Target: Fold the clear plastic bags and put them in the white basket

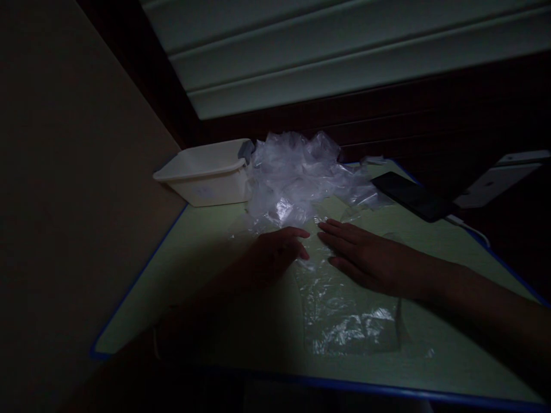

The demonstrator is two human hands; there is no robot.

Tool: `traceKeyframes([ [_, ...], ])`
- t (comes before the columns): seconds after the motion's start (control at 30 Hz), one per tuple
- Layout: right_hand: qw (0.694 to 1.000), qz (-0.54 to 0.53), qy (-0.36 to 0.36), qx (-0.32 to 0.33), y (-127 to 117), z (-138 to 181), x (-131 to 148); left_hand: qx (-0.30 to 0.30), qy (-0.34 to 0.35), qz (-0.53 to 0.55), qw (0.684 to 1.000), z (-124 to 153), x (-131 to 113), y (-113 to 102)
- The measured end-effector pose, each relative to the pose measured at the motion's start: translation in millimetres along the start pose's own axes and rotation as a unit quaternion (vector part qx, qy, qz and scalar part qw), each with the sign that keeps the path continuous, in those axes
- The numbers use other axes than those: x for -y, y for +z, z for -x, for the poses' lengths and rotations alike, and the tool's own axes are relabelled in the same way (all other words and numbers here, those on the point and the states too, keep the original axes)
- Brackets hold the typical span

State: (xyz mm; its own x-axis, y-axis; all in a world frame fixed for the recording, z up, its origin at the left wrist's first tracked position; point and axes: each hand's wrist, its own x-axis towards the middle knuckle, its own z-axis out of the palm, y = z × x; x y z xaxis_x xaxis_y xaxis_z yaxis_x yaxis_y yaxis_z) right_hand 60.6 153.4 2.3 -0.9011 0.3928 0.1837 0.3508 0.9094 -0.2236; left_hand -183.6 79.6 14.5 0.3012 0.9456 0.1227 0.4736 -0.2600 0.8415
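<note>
A clear plastic bag (353, 321) lies spread out on the table, its surface wrinkled and shiny. My right hand (361, 252) rests flat over the upper part of this bag, fingers stretched out to the left. At the bag's upper left edge is my left hand (278, 249), thumb and index finger apart and the other fingers curled in shadow. Whether its thumb touches the plastic is hard to tell in the dim light. Just beyond both hands rises a heap of crumpled clear plastic bags (297, 166).
A white plastic bin (210, 183) stands at the back left beside the heap. A dark phone (413, 195) lies at the right edge, near a white cable (467, 225) and a white device (486, 186). The pale table (172, 264) has a blue rim; a wall borders it on the left.
</note>
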Motion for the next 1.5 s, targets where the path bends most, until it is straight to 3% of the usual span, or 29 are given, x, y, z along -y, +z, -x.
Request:
traceKeyframes([
  [0.23, 1.0, 0.004, -0.001, 0.01, -0.4, 0.2, -0.5, 0.034, 0.028, 0.089, 0.995, -2.5, 8.0, 2.0],
  [0.37, 0.999, 0.024, 0.001, 0.026, -2.0, -0.1, 1.0, 0.025, 0.064, -0.042, 0.997, 1.2, 4.7, 5.5],
  [0.47, 0.999, 0.03, 0.004, 0.034, -4.2, 0.0, 2.1, 0.027, 0.111, -0.164, 0.98, 5.4, -0.1, 8.4],
  [0.63, 0.998, 0.029, 0.007, 0.05, -8.4, -0.8, 3.2, 0.057, 0.204, -0.237, 0.948, 8.4, -5.5, 11.4],
  [0.93, 0.998, 0.027, 0.005, 0.048, -14.4, 2.4, 4.3, 0.094, 0.181, -0.339, 0.918, 10.3, -18.1, 13.5],
  [1.17, 0.999, 0.021, 0.012, 0.045, -18.2, 2.6, 2.9, 0.101, 0.159, -0.366, 0.911, 12.8, -17.3, 14.6],
  [1.5, 0.998, -0.062, 0.009, -0.011, -25.3, 1.6, 7.5, 0.105, 0.148, -0.363, 0.914, 13.8, -17.8, 14.6],
])
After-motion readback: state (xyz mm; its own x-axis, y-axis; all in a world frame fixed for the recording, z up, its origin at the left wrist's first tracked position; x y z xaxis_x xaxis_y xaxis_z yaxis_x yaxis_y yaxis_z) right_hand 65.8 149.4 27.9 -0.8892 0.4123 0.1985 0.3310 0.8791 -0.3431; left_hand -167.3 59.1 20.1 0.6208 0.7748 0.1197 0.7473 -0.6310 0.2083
